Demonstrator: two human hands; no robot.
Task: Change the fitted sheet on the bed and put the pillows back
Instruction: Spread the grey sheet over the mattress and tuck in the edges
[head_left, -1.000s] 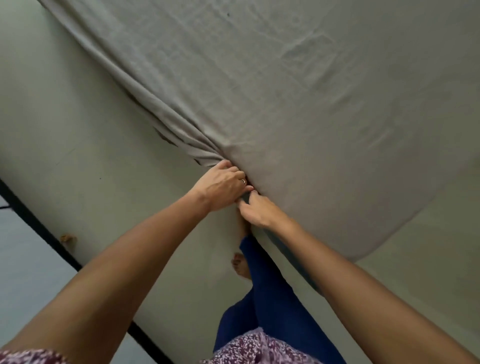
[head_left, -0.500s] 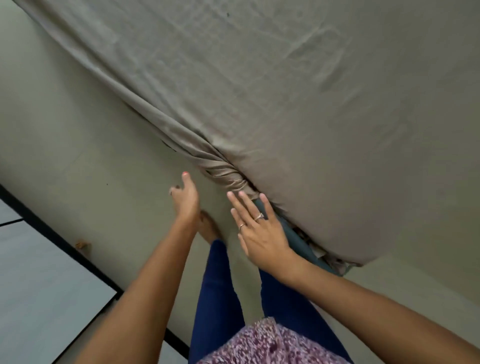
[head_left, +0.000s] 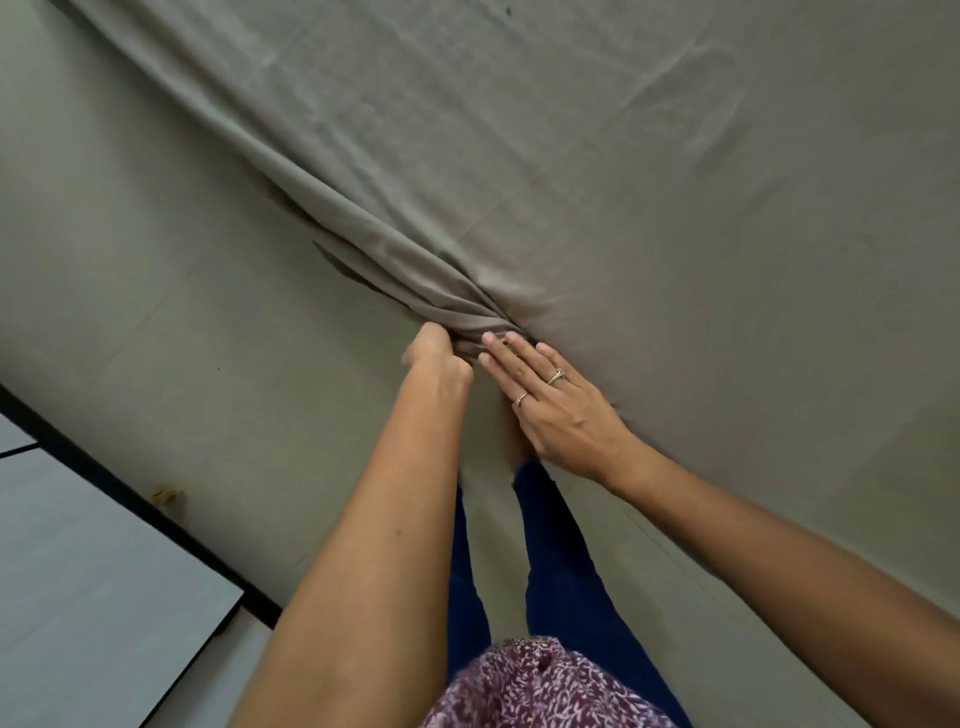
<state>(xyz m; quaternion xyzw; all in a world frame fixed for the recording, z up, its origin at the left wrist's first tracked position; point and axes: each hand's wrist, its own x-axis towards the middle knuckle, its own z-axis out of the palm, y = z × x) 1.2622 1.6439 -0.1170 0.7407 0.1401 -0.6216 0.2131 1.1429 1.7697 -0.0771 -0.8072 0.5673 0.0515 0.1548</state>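
Observation:
A grey-brown fitted sheet (head_left: 623, 171) is stretched over the mattress and fills the upper right of the view. At the near corner it gathers into a bunch of folds (head_left: 467, 317). My left hand (head_left: 436, 356) is at that bunch, its fingers curled into the fabric from below. Just to its right, my right hand (head_left: 556, 405), with rings on two fingers, lies flat with straight fingers on the sheet at the corner. No pillows are in view.
I stand on a pale grey-green floor (head_left: 156, 260) beside the bed, with my blue-trousered legs (head_left: 550, 561) below the hands. A black strip (head_left: 119, 483) and a pale blue panel (head_left: 88, 597) run along the lower left. A small brown scrap (head_left: 167, 493) lies by the strip.
A second ago both hands gripped the corner, then both came away open. Now the left hand is back on the bunched folds and the right lies flat on the corner.

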